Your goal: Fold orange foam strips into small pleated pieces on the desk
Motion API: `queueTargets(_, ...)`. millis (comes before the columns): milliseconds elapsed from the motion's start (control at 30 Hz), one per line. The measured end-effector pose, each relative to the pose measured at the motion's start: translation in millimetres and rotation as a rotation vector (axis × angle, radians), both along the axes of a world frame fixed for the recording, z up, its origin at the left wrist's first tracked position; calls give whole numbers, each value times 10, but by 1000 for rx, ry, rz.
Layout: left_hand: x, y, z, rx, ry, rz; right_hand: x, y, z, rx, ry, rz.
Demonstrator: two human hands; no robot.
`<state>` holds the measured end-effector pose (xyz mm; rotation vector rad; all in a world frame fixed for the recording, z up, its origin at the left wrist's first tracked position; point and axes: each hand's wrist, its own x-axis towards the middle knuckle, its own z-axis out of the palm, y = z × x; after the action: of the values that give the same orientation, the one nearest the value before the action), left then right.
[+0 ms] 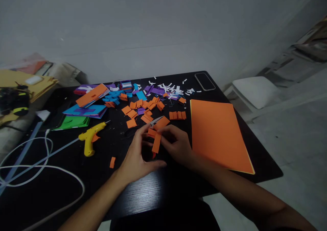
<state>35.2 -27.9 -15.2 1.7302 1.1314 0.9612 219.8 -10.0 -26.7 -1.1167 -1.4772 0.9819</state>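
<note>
My right hand (177,144) is closed, its thumb and fingertips pinching a folded orange paper strip (156,143). The strip hangs down, with a short crosswise flap at its top. My left hand (139,156) has its fingers curled around the left end of the same paper, partly hidden behind it, while its thumb sticks out to the right. Just beyond my fingers lie scissors (156,120), mostly covered, and an orange paper piece (162,122). Several small folded orange papers (132,114) are scattered beyond the hands. A row of folded orange pieces (177,115) stands at their right.
A large orange sheet stack (217,132) lies at right, with a phone (204,81) behind it. White scraps (171,89) litter the back. At left are a yellow glue gun (90,139), stacked colored papers (87,110), a small orange piece (112,162) and a white cable (76,178).
</note>
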Motion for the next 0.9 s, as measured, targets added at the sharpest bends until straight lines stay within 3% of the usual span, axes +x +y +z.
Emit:
queueTargets(200, 0, -5, 11, 386, 188, 75, 0, 5, -11, -8, 12, 9)
queueTargets(467, -39, 3, 25, 596, 220, 117, -13, -6, -11, -36, 52, 46)
queueTargets(633, -29, -21, 19, 575, 239, 188, -25, -13, -35, -86, 92, 55)
queueTargets(767, -9, -16, -10, 385, 220, 295, -31, -24, -19, -64, 67, 48)
queueTargets(900, 0, 1, -21, 305, 164, 250, -29, -30, 0, -54, 67, 73)
